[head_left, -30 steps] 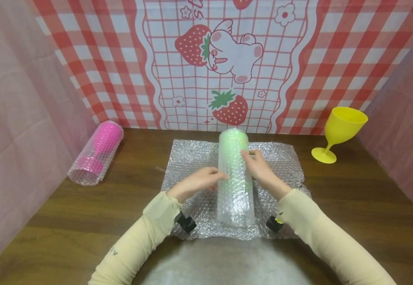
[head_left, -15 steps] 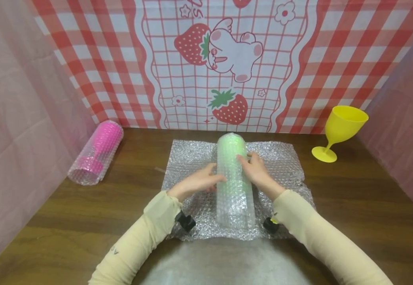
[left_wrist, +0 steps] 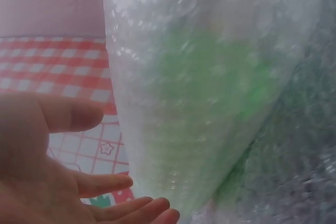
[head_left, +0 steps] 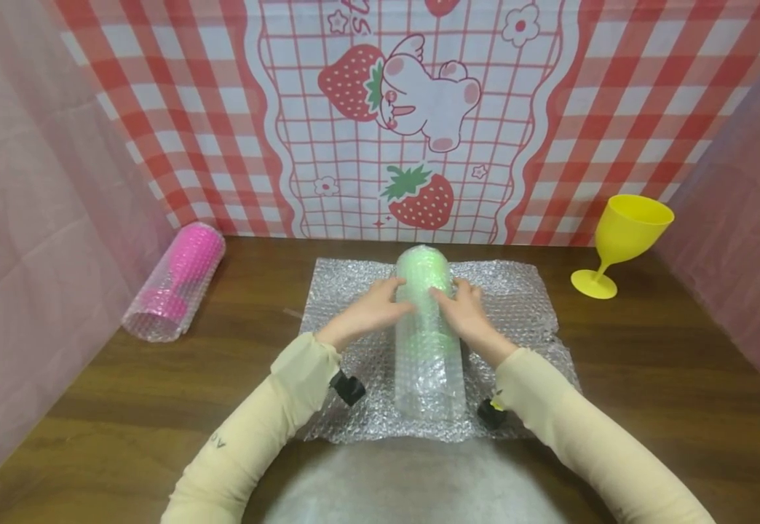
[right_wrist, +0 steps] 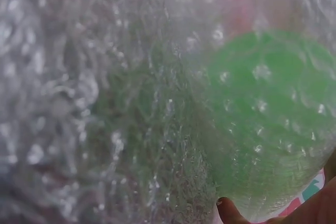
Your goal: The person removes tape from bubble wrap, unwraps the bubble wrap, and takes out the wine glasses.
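Note:
A green cup rolled in clear bubble wrap lies lengthwise in the middle of the head view, its green end farthest away. Beneath it spreads a flat bubble wrap sheet. My left hand is at the roll's left side, thumb and fingers spread; in the left wrist view the fingers are fairly straight, their tips right beside the wrap. From the right, my right hand holds the roll, thumb on top and fingers along its side. The right wrist view shows a fingertip at the wrap's edge, with green showing through.
A pink cup in bubble wrap lies at the left of the wooden table. A yellow goblet stands at the back right. Behind the table hangs a red-checked cloth; pink curtains flank both sides.
The roll has shifted slightly left and toward me. My left hand has moved away from me along it and spread its fingers. The right hand has moved slightly left and nearer with the roll.

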Tool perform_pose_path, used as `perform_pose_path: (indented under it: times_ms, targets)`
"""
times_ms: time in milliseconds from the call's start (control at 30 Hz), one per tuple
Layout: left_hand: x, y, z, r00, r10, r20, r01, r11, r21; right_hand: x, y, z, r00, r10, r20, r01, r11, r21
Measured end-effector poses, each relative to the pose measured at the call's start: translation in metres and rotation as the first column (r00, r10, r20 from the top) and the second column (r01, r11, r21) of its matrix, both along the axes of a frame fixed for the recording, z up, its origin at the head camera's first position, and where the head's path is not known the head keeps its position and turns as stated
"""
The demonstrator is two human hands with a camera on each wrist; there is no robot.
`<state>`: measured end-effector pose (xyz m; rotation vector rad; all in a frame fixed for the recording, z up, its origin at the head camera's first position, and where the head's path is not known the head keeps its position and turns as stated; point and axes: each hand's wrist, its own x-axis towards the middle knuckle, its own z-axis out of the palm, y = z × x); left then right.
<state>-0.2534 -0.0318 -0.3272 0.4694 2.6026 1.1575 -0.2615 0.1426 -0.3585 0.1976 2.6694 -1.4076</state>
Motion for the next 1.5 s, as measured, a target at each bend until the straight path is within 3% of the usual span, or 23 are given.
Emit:
perform_pose_path:
  times_ms: [133, 233, 367, 667, 800, 1067, 1200, 1367, 1500]
  targets:
    - [-0.01, 0.004, 0.005, 0.998, 0.004, -0.066, -0.007, 0.999, -0.049, -0.001, 0.0, 0.001, 1.0, 0.013, -0.005, -0.013, 1.0, 0.001]
    - [-0.018, 0.008, 0.007, 0.987, 0.012, -0.162, -0.027, 0.995, -0.095, -0.001, 0.0, 0.002, 1.0, 0.015, -0.011, -0.015, 1.0, -0.006]
    - [-0.029, 0.014, 0.009, 0.954, 0.015, -0.299, -0.065, 0.986, -0.156, -0.001, -0.001, 0.001, 1.0, 0.015, -0.015, -0.016, 0.999, -0.035]
    - [-0.047, 0.03, 0.011, 0.897, -0.08, -0.434, -0.047, 0.961, -0.274, 0.0, -0.007, 0.001, 0.999, 0.015, -0.03, -0.017, 0.999, -0.041]
    - [-0.051, 0.035, 0.012, 0.881, -0.125, -0.456, -0.053, 0.933, -0.357, 0.0, -0.01, 0.0, 1.0, 0.009, -0.023, -0.01, 1.0, -0.029]
    - [-0.056, 0.036, 0.017, 0.906, -0.161, -0.392, -0.025, 0.903, -0.429, 0.001, -0.013, 0.001, 0.999, 0.007, -0.035, -0.008, 1.0, -0.003]
    - [-0.058, 0.034, 0.021, 0.909, -0.193, -0.369, -0.004, 0.883, -0.47, 0.001, -0.016, 0.001, 0.999, 0.009, -0.037, -0.009, 1.0, 0.002]
    - [-0.062, 0.034, 0.026, 0.895, -0.244, -0.372, 0.005, 0.841, -0.541, 0.001, -0.017, 0.001, 0.999, 0.03, -0.033, -0.029, 0.999, 0.025]
    - [-0.062, 0.037, 0.024, 0.874, -0.249, -0.417, -0.036, 0.823, -0.566, 0.002, -0.019, 0.001, 0.998, 0.032, -0.049, -0.03, 0.999, 0.039]
